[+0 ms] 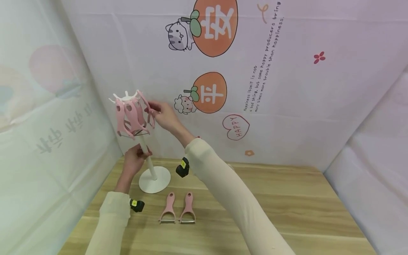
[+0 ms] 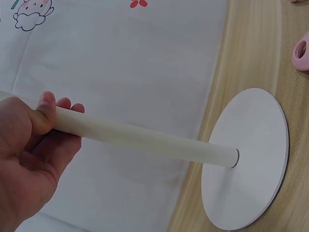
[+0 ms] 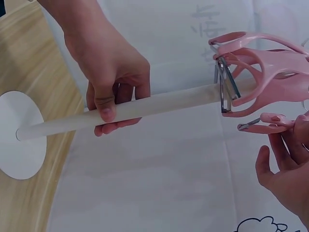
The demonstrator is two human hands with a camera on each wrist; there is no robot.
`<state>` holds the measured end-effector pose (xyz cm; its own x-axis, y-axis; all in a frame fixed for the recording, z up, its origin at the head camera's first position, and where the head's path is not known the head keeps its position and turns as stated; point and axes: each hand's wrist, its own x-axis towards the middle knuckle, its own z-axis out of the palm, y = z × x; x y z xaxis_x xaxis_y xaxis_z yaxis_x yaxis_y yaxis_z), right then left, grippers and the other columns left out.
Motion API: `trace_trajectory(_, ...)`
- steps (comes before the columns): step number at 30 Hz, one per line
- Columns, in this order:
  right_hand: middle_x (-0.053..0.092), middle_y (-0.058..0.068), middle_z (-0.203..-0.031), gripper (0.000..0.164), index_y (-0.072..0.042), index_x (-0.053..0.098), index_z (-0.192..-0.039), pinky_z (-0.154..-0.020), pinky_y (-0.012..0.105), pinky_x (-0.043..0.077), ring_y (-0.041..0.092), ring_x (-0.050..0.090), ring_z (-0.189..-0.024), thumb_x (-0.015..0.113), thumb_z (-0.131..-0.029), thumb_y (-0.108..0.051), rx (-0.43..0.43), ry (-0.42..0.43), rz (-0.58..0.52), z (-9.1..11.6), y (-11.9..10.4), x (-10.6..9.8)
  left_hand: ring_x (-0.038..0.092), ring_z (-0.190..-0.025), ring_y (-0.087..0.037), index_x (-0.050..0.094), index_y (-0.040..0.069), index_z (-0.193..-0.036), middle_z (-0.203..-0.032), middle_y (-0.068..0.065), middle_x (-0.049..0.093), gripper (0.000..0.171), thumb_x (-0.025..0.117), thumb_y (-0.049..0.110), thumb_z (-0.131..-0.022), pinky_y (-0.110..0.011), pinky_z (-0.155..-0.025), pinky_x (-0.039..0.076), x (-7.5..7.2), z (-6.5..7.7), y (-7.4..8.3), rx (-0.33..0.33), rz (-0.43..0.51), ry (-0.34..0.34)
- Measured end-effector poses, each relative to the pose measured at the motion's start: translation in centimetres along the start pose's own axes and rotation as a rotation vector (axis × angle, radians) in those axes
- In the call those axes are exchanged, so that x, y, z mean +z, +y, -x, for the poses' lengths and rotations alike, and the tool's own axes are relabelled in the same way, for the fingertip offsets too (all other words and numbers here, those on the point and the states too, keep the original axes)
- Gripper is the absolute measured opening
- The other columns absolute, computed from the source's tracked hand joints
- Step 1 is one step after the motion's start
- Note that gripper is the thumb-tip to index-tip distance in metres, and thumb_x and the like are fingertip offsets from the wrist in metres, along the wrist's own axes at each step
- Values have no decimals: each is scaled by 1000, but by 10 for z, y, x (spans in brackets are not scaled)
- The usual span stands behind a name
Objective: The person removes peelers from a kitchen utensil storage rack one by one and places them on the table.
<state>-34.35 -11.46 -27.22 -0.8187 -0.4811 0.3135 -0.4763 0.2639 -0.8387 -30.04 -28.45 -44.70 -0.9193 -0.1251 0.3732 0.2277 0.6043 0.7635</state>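
Note:
A white stand with a round base (image 1: 159, 180) and a ring of hooks (image 1: 125, 97) on top rises at the left of the table. My left hand (image 1: 133, 160) grips its pole (image 2: 130, 137) partway up, thumb on one side and fingers round the other. Several pink peelers (image 1: 135, 118) hang from the hooks, blades down. Up by the hooks, my right hand (image 1: 164, 115) pinches another pink peeler (image 3: 270, 128), its handle end right at a hook in the head view. Two more peelers, one to the left (image 1: 170, 201) and one to the right (image 1: 189, 201), lie on the table.
The wooden table (image 1: 271, 205) extends to the right of the stand. Printed cloth (image 1: 287, 127) hangs behind it, with plain white cloth walls at both sides. A black wrist device (image 1: 182, 168) sits by the right sleeve, another (image 1: 137, 205) by the left.

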Motion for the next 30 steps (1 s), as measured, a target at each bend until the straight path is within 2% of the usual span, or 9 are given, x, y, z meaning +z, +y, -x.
trace_trajectory(6, 68, 11, -127, 38, -6, 53, -142, -105, 22, 49, 19, 64, -120, 51, -104, -8, -35, 17, -16, 1, -7, -7, 72, -96, -40, 66, -4, -99, -98, -25, 73, 8, 68, 2, -93, -51, -85, 60, -3, 1, 0, 17, -1, -4)
trace_trajectory(12, 69, 14, -121, 37, -4, 55, -140, -102, 23, 52, 21, 66, -114, 52, -103, -6, -66, 24, -64, 10, -3, -11, 73, -96, -38, 66, -3, -99, -99, -23, 73, 8, 68, 3, -93, -47, -85, 61, -2, 1, 0, 9, -2, -13)
trace_trajectory(17, 68, 12, -121, 39, -6, 54, -141, -101, 23, 53, 19, 65, -113, 54, -102, -6, -51, 12, -78, 22, -1, -10, 72, -96, -38, 66, -3, -99, -99, -24, 73, 9, 68, 3, -93, -49, -86, 61, -2, 1, 0, 12, -4, -22)
trace_trajectory(24, 67, 15, -114, 39, -2, 54, -140, -93, 23, 55, 26, 64, -106, 54, -101, -3, -49, -11, -113, 34, 4, -14, 72, -96, -39, 66, -2, -99, -99, -23, 73, 8, 68, 4, -93, -50, -86, 60, -3, 1, 1, 19, -32, -29)
trace_trajectory(30, 66, 15, -117, 40, -1, 53, -140, -90, 23, 55, 21, 63, -103, 55, -100, 0, -9, 13, -98, 40, 11, -17, 72, -98, -39, 66, -3, -100, -100, -24, 73, 9, 67, 5, -94, -50, -87, 60, -4, 2, 3, -5, -16, -34)
